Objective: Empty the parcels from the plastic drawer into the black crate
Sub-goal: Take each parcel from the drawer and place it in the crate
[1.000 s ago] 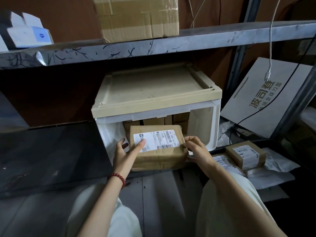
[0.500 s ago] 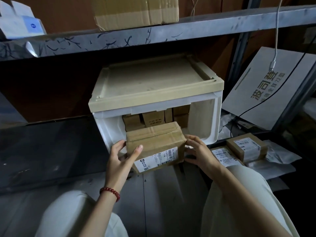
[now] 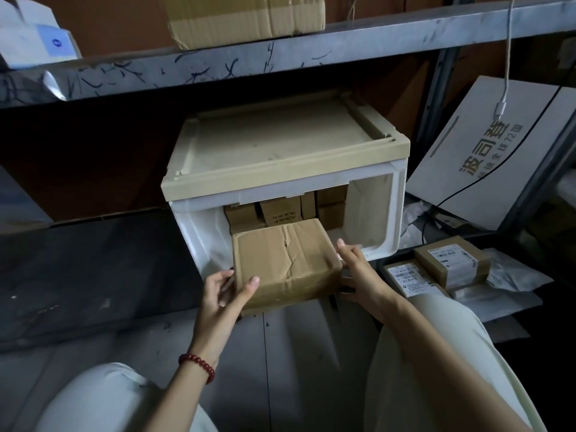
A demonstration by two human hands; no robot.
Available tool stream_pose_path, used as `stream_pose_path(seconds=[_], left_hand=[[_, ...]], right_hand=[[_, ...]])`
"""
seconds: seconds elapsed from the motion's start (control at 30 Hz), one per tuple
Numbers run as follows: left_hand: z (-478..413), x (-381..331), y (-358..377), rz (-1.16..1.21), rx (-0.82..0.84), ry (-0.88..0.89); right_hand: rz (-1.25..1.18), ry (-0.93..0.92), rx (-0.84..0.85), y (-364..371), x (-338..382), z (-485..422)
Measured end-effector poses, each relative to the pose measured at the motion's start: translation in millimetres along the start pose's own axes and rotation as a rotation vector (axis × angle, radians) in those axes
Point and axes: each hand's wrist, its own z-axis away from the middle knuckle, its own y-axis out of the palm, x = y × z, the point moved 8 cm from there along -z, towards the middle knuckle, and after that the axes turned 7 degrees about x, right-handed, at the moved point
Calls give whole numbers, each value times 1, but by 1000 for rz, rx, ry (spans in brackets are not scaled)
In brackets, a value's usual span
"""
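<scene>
Left hand (image 3: 223,291) grips the near-left corner of the brown parcel (image 3: 283,260), thumb on top and fingers round the side; right hand (image 3: 361,275) presses its right side with mostly straight fingers. Parcel sits plain face up, half out of the plastic drawer (image 3: 392,219) mouth. Smaller parcels (image 3: 280,210) stand at the drawer's back, and two labelled parcels (image 3: 452,263) lie right of it.

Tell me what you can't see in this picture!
Head view:
- How many parcels are left in the plastic drawer: the held parcel and shadow hide them.
- The held parcel's underside: it faces away from the camera.
- Print on the labelled parcels at the right: too small to read.
- The cardboard box on the upper shelf: cut off by the top edge.
</scene>
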Motion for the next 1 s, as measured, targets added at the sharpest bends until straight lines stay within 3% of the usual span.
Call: stream_pose_path(seconds=[0.23, 0.37, 0.47, 0.63, 0.87, 1.0], left_hand=[[-4, 4, -1, -177, 10, -63], [4, -4, 6, -260, 10, -26], [10, -35, 20, -206, -45, 115], [13, -69, 68, -124, -37, 170], [-1, -114, 189, -175, 262, 162], [-1, -122, 275, -200, 419, 174]], right_hand=[[134, 24, 62, 2, -4, 5], [171, -96, 93, 3, 14, 19], [88, -203, 4, -10, 37, 39], [153, -322, -137, -50, 76, 74], [135, -389, -324, -147, 102, 128], [26, -380, -540, -218, 77, 169]])
